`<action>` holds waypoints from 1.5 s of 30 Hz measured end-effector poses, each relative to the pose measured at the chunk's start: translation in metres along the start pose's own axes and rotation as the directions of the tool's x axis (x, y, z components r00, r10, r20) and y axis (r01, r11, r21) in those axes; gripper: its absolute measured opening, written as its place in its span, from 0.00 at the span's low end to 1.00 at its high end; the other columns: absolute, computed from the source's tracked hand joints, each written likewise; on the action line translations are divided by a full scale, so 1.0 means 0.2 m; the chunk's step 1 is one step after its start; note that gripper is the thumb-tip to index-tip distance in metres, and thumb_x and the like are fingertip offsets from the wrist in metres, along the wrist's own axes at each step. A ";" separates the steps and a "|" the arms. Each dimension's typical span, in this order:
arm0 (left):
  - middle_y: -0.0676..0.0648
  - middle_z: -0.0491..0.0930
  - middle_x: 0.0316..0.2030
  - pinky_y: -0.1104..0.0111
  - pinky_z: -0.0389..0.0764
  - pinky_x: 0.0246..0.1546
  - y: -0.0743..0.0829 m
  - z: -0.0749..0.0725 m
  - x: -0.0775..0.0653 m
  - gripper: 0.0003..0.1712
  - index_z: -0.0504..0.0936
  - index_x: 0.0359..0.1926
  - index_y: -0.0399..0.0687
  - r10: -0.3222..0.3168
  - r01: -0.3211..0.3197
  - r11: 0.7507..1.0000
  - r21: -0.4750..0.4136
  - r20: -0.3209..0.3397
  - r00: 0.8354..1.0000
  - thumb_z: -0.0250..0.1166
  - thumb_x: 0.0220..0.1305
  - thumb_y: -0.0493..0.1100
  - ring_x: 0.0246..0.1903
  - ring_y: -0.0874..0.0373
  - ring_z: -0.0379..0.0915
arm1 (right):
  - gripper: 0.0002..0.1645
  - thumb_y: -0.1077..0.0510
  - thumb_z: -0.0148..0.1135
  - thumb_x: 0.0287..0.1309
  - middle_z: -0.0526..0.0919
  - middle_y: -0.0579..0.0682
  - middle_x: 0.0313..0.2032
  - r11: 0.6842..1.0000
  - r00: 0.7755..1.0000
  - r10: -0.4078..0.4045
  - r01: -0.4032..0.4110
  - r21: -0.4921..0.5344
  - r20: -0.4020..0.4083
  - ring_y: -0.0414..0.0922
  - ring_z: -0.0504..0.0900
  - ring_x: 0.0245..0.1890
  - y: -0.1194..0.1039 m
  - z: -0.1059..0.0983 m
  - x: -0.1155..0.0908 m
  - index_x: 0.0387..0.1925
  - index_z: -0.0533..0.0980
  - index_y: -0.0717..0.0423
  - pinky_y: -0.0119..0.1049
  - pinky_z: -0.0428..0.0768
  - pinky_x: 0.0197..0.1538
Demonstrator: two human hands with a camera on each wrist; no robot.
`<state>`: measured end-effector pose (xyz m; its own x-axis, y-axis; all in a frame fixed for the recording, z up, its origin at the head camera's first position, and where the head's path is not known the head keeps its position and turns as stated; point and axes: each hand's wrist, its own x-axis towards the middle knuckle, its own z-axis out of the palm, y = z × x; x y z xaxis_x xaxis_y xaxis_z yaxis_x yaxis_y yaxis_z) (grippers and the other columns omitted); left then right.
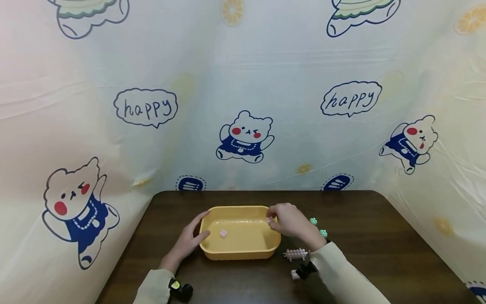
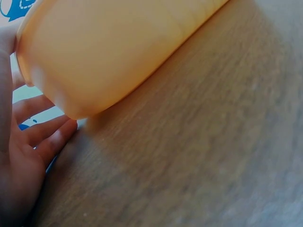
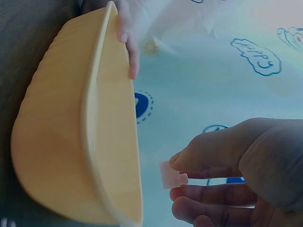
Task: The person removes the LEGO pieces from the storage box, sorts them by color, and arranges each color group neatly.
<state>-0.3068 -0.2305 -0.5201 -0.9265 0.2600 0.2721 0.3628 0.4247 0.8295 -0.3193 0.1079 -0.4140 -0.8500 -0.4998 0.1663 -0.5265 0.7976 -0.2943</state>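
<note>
A yellow plastic bin stands on the table. At its left end my left hand rests on the rim, thumb and forefinger spread. In the left wrist view, the other fingers extend along the outside of the bin's end wall. Above the right end of the bin, my right hand pinches a small pale pink toy block between thumb and fingers. Another pale pink block lies on the bin floor, left of its middle.
Right of the bin lie a pink studded block row and a pink block near the right wrist camera. Mint green blocks lie beyond the right forearm. The dark wooden table meets a printed curtain behind.
</note>
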 end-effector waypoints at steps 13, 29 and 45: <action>0.35 0.60 0.71 0.50 0.73 0.59 0.04 -0.01 -0.02 0.35 0.59 0.73 0.41 0.000 0.000 1.000 -0.022 -0.006 1.000 0.60 0.68 0.40 0.64 0.37 0.66 | 0.03 0.57 0.69 0.53 0.83 0.40 0.29 1.000 0.997 0.017 -0.017 -0.005 -0.074 0.38 0.77 0.27 0.11 -0.03 -0.24 0.32 0.83 0.50 0.32 0.74 0.30; 0.34 0.60 0.70 0.53 0.73 0.59 0.04 -0.01 -0.03 0.35 0.59 0.72 0.40 0.008 -0.008 1.000 -0.006 -0.004 1.000 0.60 0.68 0.40 0.64 0.36 0.65 | 0.07 0.62 0.69 0.44 0.81 0.36 0.25 1.000 0.998 0.028 -0.027 0.015 -0.051 0.34 0.77 0.26 0.24 0.07 -0.54 0.28 0.82 0.48 0.32 0.75 0.29; 0.34 0.59 0.71 0.50 0.73 0.59 0.06 0.00 -0.01 0.35 0.58 0.73 0.41 -0.007 0.007 1.000 0.013 0.001 1.000 0.60 0.68 0.40 0.64 0.37 0.66 | 0.05 0.59 0.70 0.45 0.79 0.35 0.23 1.000 0.999 0.004 -0.004 -0.005 -0.044 0.29 0.74 0.23 0.28 0.16 -0.65 0.25 0.80 0.47 0.33 0.74 0.30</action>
<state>-0.3009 -0.2270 -0.5110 -0.9287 0.2584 0.2658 0.3579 0.4376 0.8249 -0.2377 0.2074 -0.4836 -0.8521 -0.4811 0.2063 -0.5228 0.8014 -0.2905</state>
